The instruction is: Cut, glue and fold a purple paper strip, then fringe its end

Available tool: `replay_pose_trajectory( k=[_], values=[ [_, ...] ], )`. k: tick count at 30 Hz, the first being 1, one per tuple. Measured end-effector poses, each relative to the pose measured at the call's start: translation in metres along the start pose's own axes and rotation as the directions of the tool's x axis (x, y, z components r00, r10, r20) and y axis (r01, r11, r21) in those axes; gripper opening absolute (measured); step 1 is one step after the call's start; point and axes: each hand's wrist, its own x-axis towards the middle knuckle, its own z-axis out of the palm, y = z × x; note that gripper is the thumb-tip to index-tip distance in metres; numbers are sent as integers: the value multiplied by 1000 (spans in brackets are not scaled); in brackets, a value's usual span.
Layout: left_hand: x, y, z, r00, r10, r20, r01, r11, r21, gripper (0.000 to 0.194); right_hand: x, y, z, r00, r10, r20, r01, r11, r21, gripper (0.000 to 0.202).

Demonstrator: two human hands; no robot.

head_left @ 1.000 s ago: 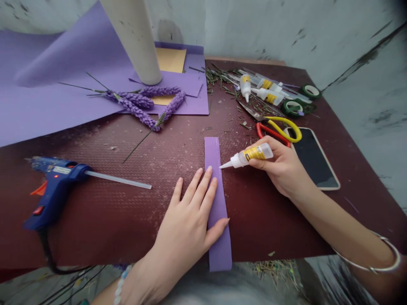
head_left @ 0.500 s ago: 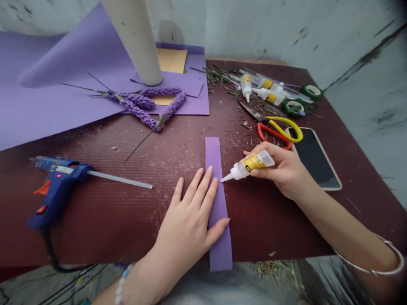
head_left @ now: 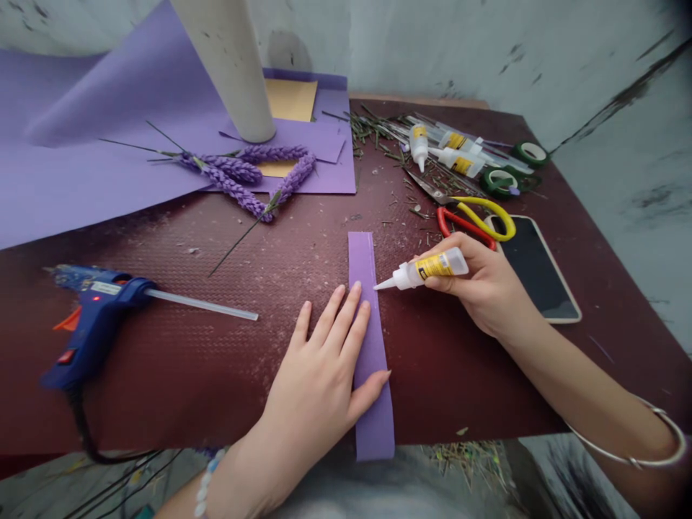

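A narrow purple paper strip (head_left: 373, 418) lies lengthwise on the dark red table (head_left: 459, 389), its near end overhanging the front edge. My left hand (head_left: 324, 367) rests flat across it, fingers spread, the thumb over the strip. Between the thumb and fingers of my right hand (head_left: 481, 281) is a clear glue bottle (head_left: 435, 267) with a yellow label, tilted nearly level. Its white nozzle tip is at the strip's right edge, above my left fingertips. A thin line runs along that edge near the far end.
A blue glue gun (head_left: 102, 310) with a glue stick lies left. Purple flower stems (head_left: 232, 184), large purple paper (head_left: 108, 166) and a pale column (head_left: 232, 72) are behind. Scissors (head_left: 476, 216), a phone (head_left: 535, 267), glue bottles (head_left: 419, 148) and green tape (head_left: 533, 153) lie right.
My right hand has moved the glue bottle's tip a little farther up the strip's right edge, away from me. My left hand has stayed in place on the strip.
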Motion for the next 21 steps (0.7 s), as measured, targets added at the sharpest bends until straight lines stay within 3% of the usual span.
replay_pose_trajectory(
  k=[12, 21],
  values=[
    [0, 1, -1, 1000, 0, 2, 0, 1000, 5, 70, -3, -1, -9, 987, 4, 159, 6, 998, -64, 28],
    [-2, 1, -1, 999, 0, -37, 2, 1000, 31, 69, 3, 2, -6, 996, 74, -47, -66, 986, 154, 38]
  ],
)
